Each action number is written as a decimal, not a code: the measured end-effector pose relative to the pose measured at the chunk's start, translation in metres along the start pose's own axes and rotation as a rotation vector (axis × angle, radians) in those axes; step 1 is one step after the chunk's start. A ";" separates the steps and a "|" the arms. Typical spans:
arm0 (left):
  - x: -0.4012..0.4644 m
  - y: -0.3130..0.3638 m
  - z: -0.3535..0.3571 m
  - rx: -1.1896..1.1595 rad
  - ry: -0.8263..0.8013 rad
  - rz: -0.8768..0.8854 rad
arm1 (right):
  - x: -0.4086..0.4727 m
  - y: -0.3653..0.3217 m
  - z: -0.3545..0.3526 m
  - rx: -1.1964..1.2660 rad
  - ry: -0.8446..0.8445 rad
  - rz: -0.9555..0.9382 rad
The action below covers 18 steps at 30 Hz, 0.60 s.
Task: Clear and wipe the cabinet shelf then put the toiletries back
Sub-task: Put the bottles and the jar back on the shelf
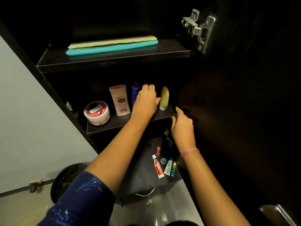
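Note:
The lower cabinet shelf [120,122] carries a red-lidded cream jar [96,113], a peach lotion bottle [120,100], a dark blue bottle [135,93] and a yellow tube [164,98] standing on its white cap. My left hand [145,101] reaches in between the blue bottle and the yellow tube, back of the hand up, thumb beside the tube, nothing visibly in its grasp. Off the shelf's right front corner my right hand [182,124] hovers with loosely curled fingers and holds nothing.
Two long combs, yellow [112,41] and teal [112,47], lie on the upper shelf [114,61]. On a black surface [140,173] below lie a red-and-white tube [158,166], a lip balm [158,150], a small blue tin [163,160] and two small tubes [171,167]. The open door [244,111] stands to the right.

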State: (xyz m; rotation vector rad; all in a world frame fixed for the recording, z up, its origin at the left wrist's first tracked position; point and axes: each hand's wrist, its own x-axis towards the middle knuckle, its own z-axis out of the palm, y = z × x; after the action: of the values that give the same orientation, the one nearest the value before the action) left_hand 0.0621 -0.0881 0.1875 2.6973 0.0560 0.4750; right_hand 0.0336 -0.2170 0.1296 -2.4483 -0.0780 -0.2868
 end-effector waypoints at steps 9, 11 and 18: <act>-0.082 -0.019 0.027 -0.219 0.073 0.117 | -0.070 0.079 0.057 0.107 -0.222 0.291; -0.100 -0.026 0.049 -0.285 -0.036 0.070 | -0.077 0.091 0.072 0.093 -0.313 0.343; -0.123 -0.070 0.150 -0.341 -0.428 -0.302 | -0.077 0.127 0.126 -0.069 -0.546 0.366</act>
State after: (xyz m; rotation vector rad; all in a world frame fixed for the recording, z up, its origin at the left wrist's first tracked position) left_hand -0.0012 -0.0931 -0.0084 2.3409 0.2348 -0.1732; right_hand -0.0017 -0.2356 -0.0608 -2.4821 0.1468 0.5477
